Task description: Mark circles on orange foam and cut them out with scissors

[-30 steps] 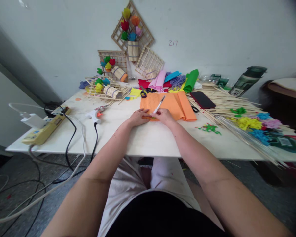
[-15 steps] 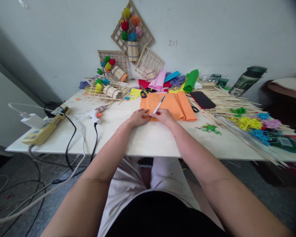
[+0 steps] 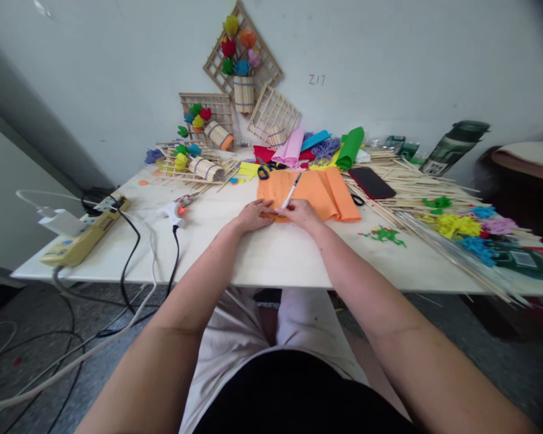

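A sheet of orange crepe paper (image 3: 314, 188) lies on the table, its right side folded into a roll. My right hand (image 3: 300, 212) grips a white pen (image 3: 291, 191), slanted with its tip low at the paper's near edge. On the near left corner of the paper rests my left hand (image 3: 255, 215), fingers stretched out and pressing down beside the pen tip. Something small and yellowish shows between the hands, mostly hidden by the fingers. Scissors with dark handles (image 3: 263, 172) touch the paper's far left edge.
A white glue gun (image 3: 174, 212) and a yellow power strip (image 3: 85, 232) with cables sit left. Stick lattices with paper flowers (image 3: 203, 163) stand behind. To the right are a phone (image 3: 371, 182), wooden sticks (image 3: 425, 184), green scraps (image 3: 384, 235) and a bottle (image 3: 455, 147).
The pen's upper end has tipped slightly to the left in my right hand. My left hand stays in place on the paper.
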Action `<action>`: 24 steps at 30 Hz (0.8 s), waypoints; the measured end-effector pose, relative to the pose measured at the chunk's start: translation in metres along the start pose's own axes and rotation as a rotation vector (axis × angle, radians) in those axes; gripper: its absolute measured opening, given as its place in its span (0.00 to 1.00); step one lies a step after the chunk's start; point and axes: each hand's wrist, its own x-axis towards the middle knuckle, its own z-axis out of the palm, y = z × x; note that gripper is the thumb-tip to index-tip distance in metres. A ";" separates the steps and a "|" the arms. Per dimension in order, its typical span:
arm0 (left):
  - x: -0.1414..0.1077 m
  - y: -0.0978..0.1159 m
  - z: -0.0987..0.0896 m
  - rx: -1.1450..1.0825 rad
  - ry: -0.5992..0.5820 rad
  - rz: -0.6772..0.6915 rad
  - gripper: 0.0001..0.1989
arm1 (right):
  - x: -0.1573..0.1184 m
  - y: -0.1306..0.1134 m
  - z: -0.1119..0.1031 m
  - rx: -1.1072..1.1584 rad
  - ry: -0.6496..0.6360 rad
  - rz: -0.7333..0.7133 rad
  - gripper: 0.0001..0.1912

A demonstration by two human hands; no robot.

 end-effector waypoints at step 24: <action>-0.003 0.003 0.000 -0.023 0.032 -0.100 0.35 | 0.003 0.000 0.002 0.024 0.019 0.070 0.15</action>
